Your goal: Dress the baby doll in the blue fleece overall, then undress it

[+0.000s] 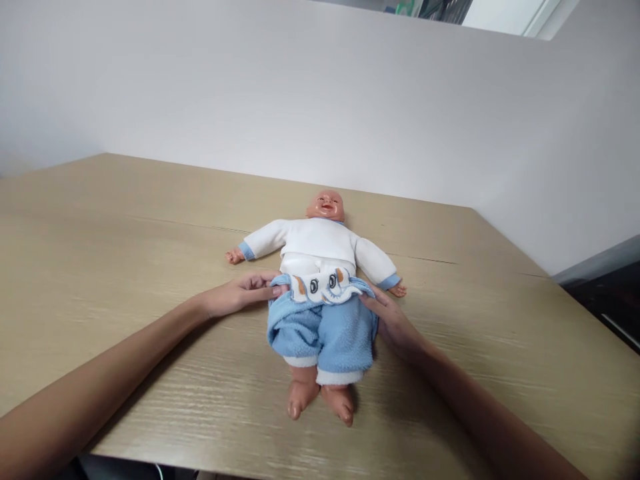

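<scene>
A baby doll [327, 205] lies on its back on the table, head toward the wall and bare feet toward me. It wears a white long-sleeved top [320, 239] with blue cuffs. Fuzzy blue overalls [345, 333] cover its legs, and their white bib with embroidered eyes is folded down at the waist. My left hand [247, 291] pinches the overalls' edge at the waist on the left side. On the other side, my right hand [395, 320] grips the same garment at the waist, its fingers partly hidden behind the fabric.
The wooden table [165, 267] has thin seams across it and meets a pale wall [300, 93] behind. A dark object [605, 300] stands beyond the table's right edge. Above the wall, an opening shows shelf-like items.
</scene>
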`<state>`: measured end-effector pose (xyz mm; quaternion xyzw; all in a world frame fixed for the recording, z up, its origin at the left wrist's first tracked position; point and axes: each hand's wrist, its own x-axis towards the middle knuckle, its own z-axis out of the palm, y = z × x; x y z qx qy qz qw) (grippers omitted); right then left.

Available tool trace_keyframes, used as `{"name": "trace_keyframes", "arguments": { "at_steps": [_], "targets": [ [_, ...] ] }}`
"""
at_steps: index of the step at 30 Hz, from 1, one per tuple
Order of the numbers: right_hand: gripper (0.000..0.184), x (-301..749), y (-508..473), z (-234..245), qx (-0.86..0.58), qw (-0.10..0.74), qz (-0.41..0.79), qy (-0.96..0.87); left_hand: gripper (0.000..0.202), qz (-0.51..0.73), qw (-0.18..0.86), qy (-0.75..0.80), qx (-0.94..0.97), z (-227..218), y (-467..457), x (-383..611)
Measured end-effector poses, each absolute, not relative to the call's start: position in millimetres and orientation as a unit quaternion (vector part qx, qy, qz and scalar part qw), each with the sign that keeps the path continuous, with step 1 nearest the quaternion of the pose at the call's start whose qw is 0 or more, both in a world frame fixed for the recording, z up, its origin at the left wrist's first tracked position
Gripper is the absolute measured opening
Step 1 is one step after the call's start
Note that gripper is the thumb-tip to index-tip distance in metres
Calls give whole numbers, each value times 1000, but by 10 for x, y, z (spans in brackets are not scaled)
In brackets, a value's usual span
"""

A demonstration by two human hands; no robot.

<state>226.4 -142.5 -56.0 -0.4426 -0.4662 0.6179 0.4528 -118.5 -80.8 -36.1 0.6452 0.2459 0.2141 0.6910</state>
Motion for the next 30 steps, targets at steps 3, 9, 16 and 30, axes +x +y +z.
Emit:
{"name": "trace_keyframes", "arguments": {
  "at_steps": [3,9,16,30],
  "targets": [
    [52,2264,-1438,-557,-452,465,601,-467,39,245,653,248,672,-338,-857,-1178],
    [27,2239,-1535,-267,-461,442,380,-669,46,332,388,267,817,-227,-998,-1107],
    [17,2122,-1329,62,-415,423,282,-755,24,352,226,315,852,67,-979,-859],
    [49,2205,-1229,-405,-488,431,491,-578,38,313,464,373,740,-222,-891,-1024]
  ]
}}
